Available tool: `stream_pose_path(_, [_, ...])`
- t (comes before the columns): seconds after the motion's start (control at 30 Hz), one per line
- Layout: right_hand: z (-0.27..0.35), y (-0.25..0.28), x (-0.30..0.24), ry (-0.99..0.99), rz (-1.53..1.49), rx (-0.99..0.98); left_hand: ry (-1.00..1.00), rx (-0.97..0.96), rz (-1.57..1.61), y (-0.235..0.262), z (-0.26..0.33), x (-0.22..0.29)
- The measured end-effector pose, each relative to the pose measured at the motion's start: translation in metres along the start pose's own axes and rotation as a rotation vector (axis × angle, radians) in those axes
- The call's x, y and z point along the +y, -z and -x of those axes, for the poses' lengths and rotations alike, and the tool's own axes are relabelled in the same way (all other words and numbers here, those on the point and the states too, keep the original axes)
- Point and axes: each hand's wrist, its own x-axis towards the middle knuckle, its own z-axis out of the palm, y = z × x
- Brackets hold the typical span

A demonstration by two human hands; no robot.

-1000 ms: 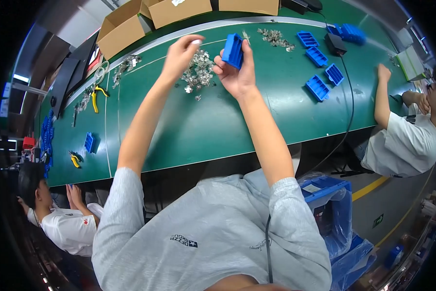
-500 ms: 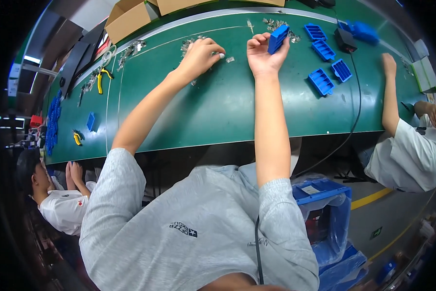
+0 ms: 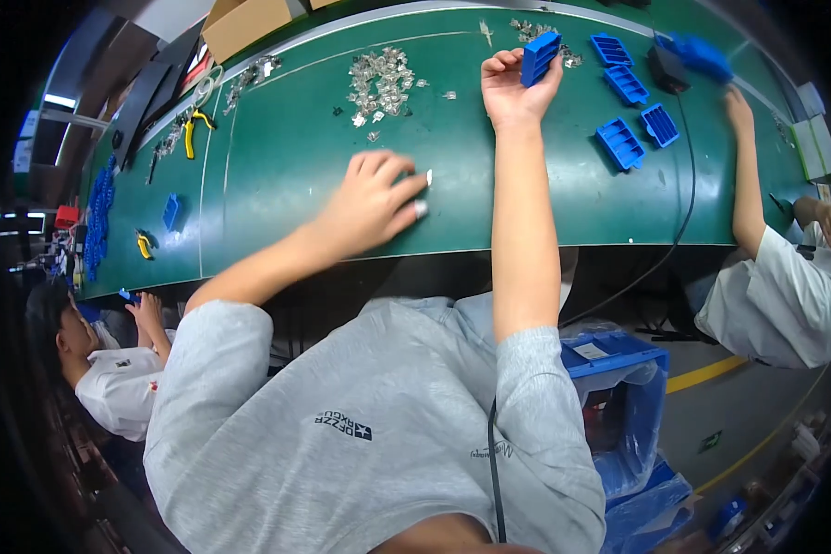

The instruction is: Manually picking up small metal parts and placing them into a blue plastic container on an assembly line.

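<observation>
Upright in my right hand (image 3: 523, 99) is a small blue plastic tray (image 3: 540, 60) with slots, its fingers closed round the lower part. My left hand (image 3: 364, 205) hovers over the green table near its front edge, slightly blurred, its thumb and index finger apart. White bits show at those two fingertips; nothing can be made out between them. Beyond that hand lies a loose pile of small shiny metal and clear pieces (image 3: 378, 81). To the right of my right hand are several more blue trays (image 3: 620, 143) with dividers.
More small metal parts (image 3: 533, 32) lie behind my right hand. A black box (image 3: 667, 70) trails a cable across the table's right side. Yellow-handled pliers (image 3: 191, 137) lie at the left. A co-worker's arm (image 3: 743, 157) reaches in at the right; another person (image 3: 115, 369) sits at the left.
My left hand has pulled back from the pile toward the table's front edge, uncovering the pieces. My right hand keeps hold of the blue tray, nearly in place.
</observation>
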Motion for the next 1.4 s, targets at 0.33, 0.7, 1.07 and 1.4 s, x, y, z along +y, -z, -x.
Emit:
stream_pose_path(0.33, [0.013,-0.009,0.063,-0.167,0.352,0.145,0.081,0.111,0.238,-0.002,0.084,0.019])
stream_pose_path(0.7, [0.035,-0.012,0.092,-0.402,0.524,0.046,0.215,0.313,0.56,-0.004,0.071,-0.035])
stream_pose_path(1.07, [0.053,-0.01,0.122,-0.581,0.553,0.122,0.118,0.67,0.528,-0.006,-0.008,-0.126])
stream_pose_path(1.4, [0.056,-0.012,0.122,-0.46,0.709,0.142,0.293,0.629,0.96,-0.005,-0.004,-0.118])
